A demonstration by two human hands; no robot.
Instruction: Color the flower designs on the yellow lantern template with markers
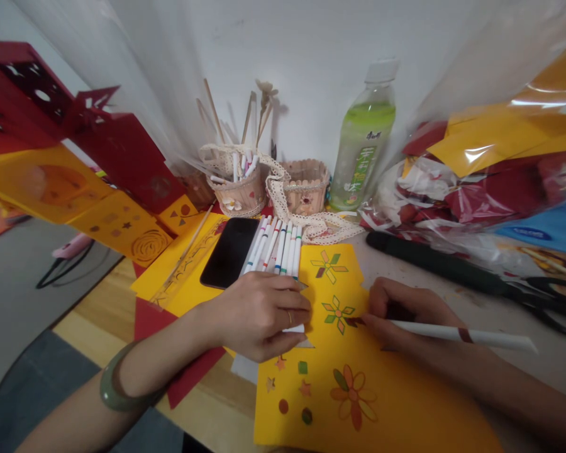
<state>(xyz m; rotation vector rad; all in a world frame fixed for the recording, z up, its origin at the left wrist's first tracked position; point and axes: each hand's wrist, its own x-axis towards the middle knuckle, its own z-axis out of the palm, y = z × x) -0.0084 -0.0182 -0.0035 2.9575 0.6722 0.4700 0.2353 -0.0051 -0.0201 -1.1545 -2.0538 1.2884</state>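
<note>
In the head view, my right hand (405, 321) is closed around a white marker (434, 329) with a dark red band. The marker's dark tip end points at a six-petalled flower (338, 314) on the yellow card (405, 396). Curled fingers of my left hand (266, 314) rest at the card's left edge, with a small white piece (295, 328) showing under them; what they grip is hidden. Just behind that hand lies a row of white markers (283, 245) with coloured bands. The card also carries a larger orange flower (353, 397) and several small stars and dots.
A black phone (229, 251) lies left of the markers. Behind stand two wooden pots (240, 196) with lace, and a green drink bottle (365, 141). Scissors (556, 302) and a dark rod-like tool (434, 255) are at right, beside plastic bags. Red and yellow paper boxes (117, 157) stand left.
</note>
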